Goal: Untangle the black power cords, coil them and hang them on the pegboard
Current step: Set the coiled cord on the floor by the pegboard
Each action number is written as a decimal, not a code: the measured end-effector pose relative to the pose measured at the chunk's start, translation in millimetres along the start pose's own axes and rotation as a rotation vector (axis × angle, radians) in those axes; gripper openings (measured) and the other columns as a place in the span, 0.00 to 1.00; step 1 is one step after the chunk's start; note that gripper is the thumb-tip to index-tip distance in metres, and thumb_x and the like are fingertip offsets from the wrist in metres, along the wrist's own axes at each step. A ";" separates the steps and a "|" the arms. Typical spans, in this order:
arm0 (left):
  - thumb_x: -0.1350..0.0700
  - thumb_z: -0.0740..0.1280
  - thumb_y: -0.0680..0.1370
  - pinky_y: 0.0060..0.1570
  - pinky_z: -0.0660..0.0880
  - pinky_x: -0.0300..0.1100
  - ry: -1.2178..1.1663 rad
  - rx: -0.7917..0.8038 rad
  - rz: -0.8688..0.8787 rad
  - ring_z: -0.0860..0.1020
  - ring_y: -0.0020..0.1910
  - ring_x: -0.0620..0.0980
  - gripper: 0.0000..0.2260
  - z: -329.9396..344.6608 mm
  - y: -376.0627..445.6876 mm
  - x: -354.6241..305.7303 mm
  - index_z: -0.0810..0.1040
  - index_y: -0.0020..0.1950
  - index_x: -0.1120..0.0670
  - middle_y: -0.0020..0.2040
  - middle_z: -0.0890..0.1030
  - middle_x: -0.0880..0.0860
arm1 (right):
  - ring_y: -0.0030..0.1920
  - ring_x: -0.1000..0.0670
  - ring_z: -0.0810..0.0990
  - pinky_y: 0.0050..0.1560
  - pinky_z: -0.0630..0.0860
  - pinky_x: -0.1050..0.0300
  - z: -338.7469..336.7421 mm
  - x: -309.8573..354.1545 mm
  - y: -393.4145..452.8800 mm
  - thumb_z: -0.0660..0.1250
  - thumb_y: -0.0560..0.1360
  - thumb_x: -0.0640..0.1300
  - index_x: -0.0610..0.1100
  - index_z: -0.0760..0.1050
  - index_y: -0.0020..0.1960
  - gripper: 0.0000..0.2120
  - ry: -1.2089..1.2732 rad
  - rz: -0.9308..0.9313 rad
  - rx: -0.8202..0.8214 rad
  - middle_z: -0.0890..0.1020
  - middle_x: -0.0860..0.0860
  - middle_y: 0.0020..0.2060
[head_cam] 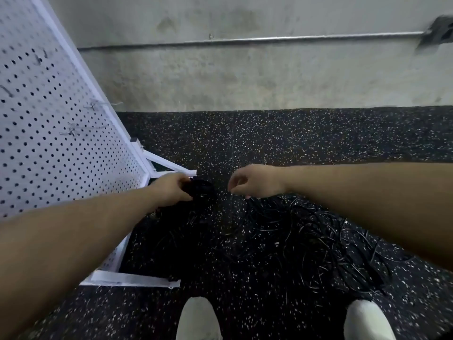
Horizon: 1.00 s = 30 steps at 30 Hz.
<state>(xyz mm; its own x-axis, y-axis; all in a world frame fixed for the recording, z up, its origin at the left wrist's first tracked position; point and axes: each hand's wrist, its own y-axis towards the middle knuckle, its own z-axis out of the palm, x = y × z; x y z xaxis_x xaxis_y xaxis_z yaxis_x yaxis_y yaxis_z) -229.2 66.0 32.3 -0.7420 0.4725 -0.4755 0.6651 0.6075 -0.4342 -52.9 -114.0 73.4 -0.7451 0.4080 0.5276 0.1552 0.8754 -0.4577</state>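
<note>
Beside the pegboard (56, 133) foot, her left hand (171, 190) grips a black cord bundle (201, 190); the right hand (250, 182), loosely curled, holds nothing I can make out. Best wind even loops.

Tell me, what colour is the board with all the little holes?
The pegboard is white with rows of small dark holes, seen best in the head view.

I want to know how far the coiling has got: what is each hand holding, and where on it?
The left hand grips a bundle of black cord at its near side. The right hand holds nothing visible.
</note>
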 end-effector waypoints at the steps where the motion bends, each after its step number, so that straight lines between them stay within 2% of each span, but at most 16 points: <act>1: 0.57 0.78 0.75 0.57 0.73 0.41 0.036 0.023 -0.009 0.77 0.55 0.51 0.25 3.5 6.5 7.9 0.76 0.71 0.55 0.62 0.81 0.55 | 0.43 0.52 0.79 0.43 0.77 0.59 4.8 -5.8 9.9 0.63 0.83 0.49 0.48 0.77 0.62 0.11 0.001 0.008 0.017 0.79 0.56 0.42; 3: 0.56 0.78 0.75 0.56 0.71 0.40 0.108 0.077 -0.032 0.76 0.56 0.51 0.26 12.0 19.8 25.1 0.75 0.72 0.54 0.65 0.79 0.56 | 0.40 0.52 0.78 0.38 0.75 0.61 13.7 -17.2 28.8 0.63 0.83 0.49 0.50 0.77 0.61 0.09 0.007 0.027 0.054 0.80 0.54 0.42; 5: 0.55 0.77 0.76 0.59 0.72 0.41 0.173 0.104 -0.039 0.77 0.61 0.53 0.27 20.9 26.3 37.2 0.74 0.73 0.54 0.67 0.78 0.56 | 0.42 0.50 0.80 0.38 0.76 0.59 18.1 -25.6 37.0 0.62 0.84 0.51 0.51 0.77 0.60 0.09 -0.010 0.044 0.087 0.81 0.52 0.44; 8: 0.54 0.72 0.79 0.62 0.72 0.42 0.271 0.107 -0.022 0.77 0.66 0.55 0.26 31.3 30.6 47.4 0.70 0.76 0.54 0.69 0.77 0.56 | 0.51 0.44 0.84 0.44 0.79 0.54 21.5 -38.1 45.9 0.62 0.83 0.52 0.54 0.76 0.60 0.08 -0.010 0.084 0.112 0.84 0.47 0.51; 12: 0.52 0.70 0.78 0.70 0.71 0.52 0.318 0.002 0.046 0.73 0.70 0.56 0.29 30.7 29.3 41.8 0.67 0.78 0.52 0.74 0.71 0.54 | 0.50 0.47 0.83 0.51 0.81 0.52 15.1 -47.8 35.5 0.62 0.83 0.51 0.54 0.77 0.60 0.08 -0.001 0.127 0.089 0.83 0.47 0.52; 15: 0.52 0.70 0.79 0.70 0.71 0.50 0.267 0.005 0.113 0.74 0.69 0.54 0.25 28.5 21.6 23.1 0.71 0.76 0.52 0.73 0.71 0.52 | 0.52 0.47 0.83 0.54 0.82 0.51 7.8 -53.3 18.4 0.62 0.83 0.50 0.53 0.76 0.60 0.08 0.006 0.155 0.074 0.83 0.47 0.54; 17: 0.52 0.69 0.80 0.69 0.70 0.46 0.259 0.035 0.163 0.74 0.69 0.53 0.23 32.6 14.0 8.2 0.72 0.75 0.52 0.73 0.71 0.53 | 0.50 0.49 0.83 0.52 0.81 0.55 5.1 -56.1 5.6 0.62 0.83 0.50 0.53 0.76 0.60 0.07 0.003 0.159 0.064 0.83 0.50 0.53; 20: 0.52 0.69 0.81 0.67 0.71 0.44 0.264 0.072 0.234 0.75 0.67 0.51 0.20 47.6 4.1 -16.8 0.74 0.73 0.52 0.70 0.73 0.52 | 0.45 0.53 0.79 0.43 0.74 0.65 5.1 -59.3 -16.7 0.62 0.83 0.49 0.52 0.77 0.61 0.08 -0.015 0.156 0.057 0.80 0.55 0.44; 24: 0.52 0.68 0.82 0.65 0.73 0.41 0.260 0.165 0.326 0.76 0.65 0.50 0.19 75.9 -3.7 -52.5 0.73 0.73 0.52 0.69 0.75 0.50 | 0.42 0.59 0.76 0.41 0.70 0.66 14.1 -73.5 -38.8 0.62 0.83 0.49 0.50 0.77 0.63 0.10 -0.043 0.165 0.096 0.77 0.60 0.43; 26: 0.52 0.67 0.82 0.63 0.72 0.39 0.265 0.210 0.365 0.76 0.65 0.50 0.20 92.4 -3.3 -68.3 0.73 0.73 0.52 0.69 0.75 0.50 | 0.44 0.58 0.76 0.47 0.71 0.63 20.7 -84.2 -46.2 0.62 0.83 0.50 0.50 0.77 0.64 0.12 -0.080 0.184 0.138 0.78 0.61 0.46; 30: 0.50 0.68 0.82 0.53 0.70 0.36 0.270 0.324 0.395 0.76 0.54 0.45 0.19 125.1 4.9 -91.2 0.73 0.72 0.50 0.67 0.77 0.49 | 0.62 0.50 0.78 0.65 0.73 0.55 30.5 -107.7 -54.7 0.64 0.82 0.52 0.52 0.74 0.69 0.17 -0.186 0.219 0.269 0.79 0.55 0.61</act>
<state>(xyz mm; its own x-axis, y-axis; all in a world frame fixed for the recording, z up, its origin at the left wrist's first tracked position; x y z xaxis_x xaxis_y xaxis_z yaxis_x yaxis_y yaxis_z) -147.8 -54.1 -22.1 -0.3991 0.7955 -0.4560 0.8561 0.1452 -0.4960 -0.9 -213.7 19.8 -0.8218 0.5018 0.2697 0.1661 0.6639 -0.7291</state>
